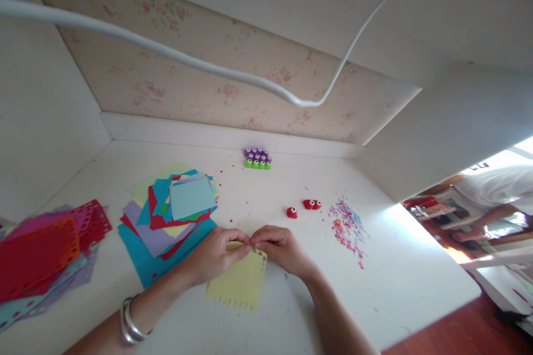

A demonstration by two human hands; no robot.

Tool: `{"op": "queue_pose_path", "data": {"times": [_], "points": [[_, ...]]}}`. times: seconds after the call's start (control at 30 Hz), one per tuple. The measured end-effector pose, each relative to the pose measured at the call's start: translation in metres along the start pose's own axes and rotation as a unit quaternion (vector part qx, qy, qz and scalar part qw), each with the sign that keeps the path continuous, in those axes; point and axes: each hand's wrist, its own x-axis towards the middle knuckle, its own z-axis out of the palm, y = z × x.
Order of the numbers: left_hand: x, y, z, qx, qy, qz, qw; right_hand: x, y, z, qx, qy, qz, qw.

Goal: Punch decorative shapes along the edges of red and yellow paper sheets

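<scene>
A yellow sheet of paper [239,283] lies on the white table, with small cut-outs along its right and bottom edges. My left hand [220,255] is closed at its top edge, thumb and fingers pinched together. Fingertip to fingertip with it, my right hand [281,249] pinches the same edge near the top right corner. Any tiny piece between the fingertips is hidden. Just beyond my right hand stands a single red craft punch [292,212], and a pair of red punches [312,204] sits farther right.
Loose coloured paper sheets [194,198] are piled left of my hands. Punched-edge sheets [37,258] lie at far left. Purple and green punches [257,158] stand in rows near the back. Paper confetti [347,227] is scattered at right. Another person [495,199] is beyond the table.
</scene>
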Motion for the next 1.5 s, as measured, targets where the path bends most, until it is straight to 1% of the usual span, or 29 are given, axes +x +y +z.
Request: {"op": "queue_pose_path", "data": {"times": [0.1, 0.27, 0.37, 0.43, 0.5, 0.6, 0.67, 0.73, 0.8, 0.87, 0.93, 1.0, 1.07, 1.1, 1.17, 1.23, 1.3, 1.33, 1.37, 1.43, 1.47, 1.5], "points": [[0.000, -0.001, 0.002, 0.006, 0.002, 0.002, 1.000, -0.001, -0.001, 0.001, -0.038, 0.010, 0.000, 0.999], [0.002, -0.003, 0.005, 0.020, -0.004, 0.007, 1.000, -0.002, -0.008, 0.004, -0.104, 0.004, -0.012, 0.994], [0.003, -0.004, 0.006, 0.027, -0.010, 0.011, 1.000, -0.001, -0.010, 0.005, -0.123, 0.008, -0.013, 0.992], [0.003, -0.004, 0.007, 0.014, -0.014, 0.011, 1.000, 0.000, -0.010, 0.005, -0.125, 0.021, -0.015, 0.992], [0.003, -0.004, 0.007, -0.006, -0.015, 0.005, 1.000, 0.001, -0.010, 0.003, -0.122, 0.050, -0.023, 0.991], [0.003, -0.005, 0.007, -0.038, -0.007, -0.008, 0.999, -0.003, -0.010, -0.002, -0.127, 0.127, -0.042, 0.983], [0.003, -0.007, 0.007, -0.065, 0.004, -0.020, 0.998, -0.011, -0.010, -0.009, -0.147, 0.173, -0.035, 0.973], [0.003, -0.009, 0.007, -0.087, 0.022, -0.032, 0.995, -0.023, -0.008, -0.021, -0.168, 0.216, -0.015, 0.962], [0.004, -0.012, 0.008, -0.099, 0.046, -0.042, 0.993, -0.038, -0.001, -0.039, -0.186, 0.281, 0.007, 0.941], [0.005, -0.013, 0.009, -0.096, 0.059, -0.050, 0.992, -0.054, 0.010, -0.062, -0.215, 0.367, 0.037, 0.904], [0.005, -0.014, 0.009, -0.077, 0.059, -0.055, 0.994, -0.070, 0.024, -0.087, -0.266, 0.420, 0.079, 0.864], [0.006, -0.014, 0.010, -0.051, 0.063, -0.054, 0.995, -0.083, 0.036, -0.110, -0.327, 0.428, 0.145, 0.830], [0.006, -0.013, 0.010, -0.032, 0.069, -0.053, 0.996, -0.092, 0.043, -0.126, -0.393, 0.424, 0.186, 0.794], [0.006, -0.013, 0.009, -0.027, 0.068, -0.053, 0.996, -0.094, 0.044, -0.130, -0.422, 0.423, 0.188, 0.780], [0.005, -0.012, 0.009, -0.024, 0.060, -0.055, 0.996, -0.093, 0.041, -0.131, -0.461, 0.424, 0.151, 0.764], [0.004, -0.011, 0.007, -0.027, 0.054, -0.057, 0.997, -0.086, 0.033, -0.120, -0.468, 0.428, 0.084, 0.769], [0.004, -0.011, 0.007, -0.038, 0.054, -0.062, 0.996, -0.075, 0.021, -0.099, -0.440, 0.425, 0.029, 0.791], [0.003, -0.011, 0.007, -0.044, 0.055, -0.065, 0.995, -0.069, 0.014, -0.086, -0.411, 0.416, 0.017, 0.811], [0.003, -0.012, 0.007, -0.051, 0.056, -0.068, 0.995, -0.062, 0.007, -0.071, -0.374, 0.389, 0.016, 0.842], [0.003, -0.012, 0.008, -0.064, 0.056, -0.070, 0.994, -0.049, -0.004, -0.040, -0.271, 0.294, 0.042, 0.916], [0.003, -0.013, 0.008, -0.073, 0.053, -0.069, 0.994, -0.043, -0.008, -0.025, -0.220, 0.244, 0.050, 0.943], [0.004, -0.013, 0.009, -0.083, 0.047, -0.067, 0.993, -0.037, -0.011, -0.013, -0.183, 0.197, 0.054, 0.962]]}}
